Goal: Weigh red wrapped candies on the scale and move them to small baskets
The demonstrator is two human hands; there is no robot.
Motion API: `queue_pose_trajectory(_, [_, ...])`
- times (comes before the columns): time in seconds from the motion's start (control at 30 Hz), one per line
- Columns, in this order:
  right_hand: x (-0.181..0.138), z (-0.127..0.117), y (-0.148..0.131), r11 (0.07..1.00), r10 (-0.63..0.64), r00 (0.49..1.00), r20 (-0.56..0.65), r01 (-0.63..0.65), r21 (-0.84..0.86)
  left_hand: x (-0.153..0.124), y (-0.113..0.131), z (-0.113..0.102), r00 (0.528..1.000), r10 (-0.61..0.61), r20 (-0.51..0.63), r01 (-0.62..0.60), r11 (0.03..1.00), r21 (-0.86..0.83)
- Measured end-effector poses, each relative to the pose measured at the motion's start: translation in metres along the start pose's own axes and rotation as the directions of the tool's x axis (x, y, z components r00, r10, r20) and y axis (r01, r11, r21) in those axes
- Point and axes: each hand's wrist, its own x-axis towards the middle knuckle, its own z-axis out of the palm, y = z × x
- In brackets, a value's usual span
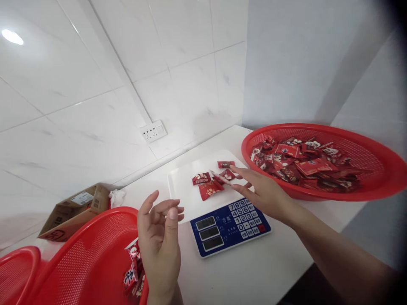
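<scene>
My right hand (260,188) reaches over the white weighing plate (184,205) of a digital scale, thumb and fingers apart. Just off its fingertips, a thin packet (220,177) shows edge-on and tilted above the others; the thumb looks close to its end. Several small red snack packets lie on the plate, among them a flat red packet (210,189) and a small dark red one (225,164). My left hand (160,241) hangs at the plate's left side, palm turned up, fingers loosely bent and nothing in it. The blue keypad panel (230,228) faces me.
A large red basket (375,186) full of red packets stands right of the scale. At lower left, another red basket (82,254) holds a few packets, partly behind my left hand. Beyond it sits an open cardboard box (73,216). A wall socket (154,131) is behind.
</scene>
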Motion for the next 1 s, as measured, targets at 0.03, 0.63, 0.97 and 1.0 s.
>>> queue_pose_trajectory(0.03, [-0.002,0.002,0.0,1.0,-0.006,1.0,-0.023,0.006,0.013,0.0,0.0,0.0,0.998,0.038,-0.04,-0.039,0.999,-0.037])
queue_pose_trajectory(0.63, [-0.038,-0.027,0.064,0.861,0.26,0.96,-0.104,-0.279,-0.425,0.003,-0.005,0.003,0.96,0.221,-0.172,-0.255,0.944,-0.21])
queue_pose_trajectory(0.97, [-0.038,-0.023,0.073,0.828,0.187,0.98,-0.074,-0.198,-0.525,0.004,-0.006,0.002,0.964,0.239,-0.115,-0.259,0.944,-0.204])
queue_pose_trajectory(1.0, [-0.039,-0.023,0.073,0.826,0.185,0.98,-0.073,-0.195,-0.529,0.004,-0.006,0.002,0.965,0.238,-0.114,-0.257,0.945,-0.203])
